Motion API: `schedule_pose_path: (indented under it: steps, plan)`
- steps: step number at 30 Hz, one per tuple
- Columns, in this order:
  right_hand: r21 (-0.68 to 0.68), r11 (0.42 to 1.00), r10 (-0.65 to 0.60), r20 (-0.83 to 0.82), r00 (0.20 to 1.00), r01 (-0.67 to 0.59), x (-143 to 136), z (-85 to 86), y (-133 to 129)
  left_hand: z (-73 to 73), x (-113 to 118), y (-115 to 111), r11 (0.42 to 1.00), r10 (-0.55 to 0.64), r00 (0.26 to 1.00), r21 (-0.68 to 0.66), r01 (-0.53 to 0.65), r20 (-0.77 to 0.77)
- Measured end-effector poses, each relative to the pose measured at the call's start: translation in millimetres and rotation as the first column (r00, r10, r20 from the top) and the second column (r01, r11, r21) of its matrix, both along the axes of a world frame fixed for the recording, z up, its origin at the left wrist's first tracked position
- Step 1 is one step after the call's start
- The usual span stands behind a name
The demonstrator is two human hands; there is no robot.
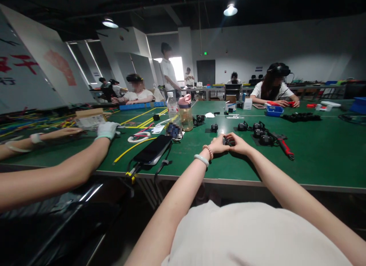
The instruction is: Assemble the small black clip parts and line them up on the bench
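Just above the green table [320, 159], both of my hands meet over a small black part [225, 141]. My left hand [218, 144] pinches it from one side, and my right hand [238, 144] closes on it from the other. Fingers cover much of the part, so its kind cannot be made out. Beyond my hands lie similar-looking black pieces: one small black assembly [214, 127], another black assembly [242, 126], and a cluster of black assemblies [262, 135] to the right. Beside that cluster rests a red-handled tool [285, 147] with a dark head.
Left of my hands lie a phone [153, 149] with cables and a white cable roll [138, 137]. A tinted bottle [186, 117] and a clear water bottle [172, 105] stand behind. A co-worker's gloved hand [107, 130] is farther left. A blue bin [274, 110] sits at the back right.
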State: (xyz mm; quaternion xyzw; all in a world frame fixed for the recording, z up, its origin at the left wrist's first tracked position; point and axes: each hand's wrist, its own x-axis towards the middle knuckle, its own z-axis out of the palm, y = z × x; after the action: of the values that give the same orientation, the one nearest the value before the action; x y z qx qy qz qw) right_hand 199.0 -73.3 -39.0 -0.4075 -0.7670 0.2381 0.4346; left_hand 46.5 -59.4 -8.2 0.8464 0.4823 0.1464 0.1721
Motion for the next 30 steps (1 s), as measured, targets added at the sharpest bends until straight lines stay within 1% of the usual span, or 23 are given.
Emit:
schedule_pose_path:
  steps: [3,9,12,16,22,26,30]
  plan:
    - [0.027,1.0,-0.005,-0.04,0.999,0.006,0.4,-4.5,0.1,-0.9,0.5,3.3,1.0,-0.003,1.0,-0.001,0.003,0.005]
    - [0.005,1.0,0.009,-0.033,0.999,-0.009,4.6,-0.3,-2.8,-3.7,0.0,7.1,1.0,-0.014,0.999,-0.009,0.015,0.032]
    - [0.003,1.0,0.005,-0.023,1.0,-0.005,5.2,0.5,-4.6,-2.3,-0.1,5.4,1.0,-0.021,0.999,-0.013,0.022,0.046]
    - [-0.012,0.999,-0.03,-0.003,1.0,0.03,5.3,1.7,-6.7,0.5,0.6,2.8,0.999,-0.003,0.999,-0.037,0.005,0.046]
    - [-0.007,0.999,-0.038,0.023,0.999,0.038,7.0,3.3,-8.3,-0.8,2.6,1.8,1.0,-0.002,0.999,-0.002,0.003,0.052]
    - [0.011,0.999,-0.031,0.017,0.999,0.031,7.9,1.7,-7.1,-2.3,2.8,1.8,1.0,0.004,0.998,-0.003,-0.004,0.06]
    - [-0.002,0.999,-0.042,0.02,0.999,0.042,7.7,0.4,-6.8,-3.3,2.0,2.7,1.0,-0.007,0.998,0.003,0.007,0.066]
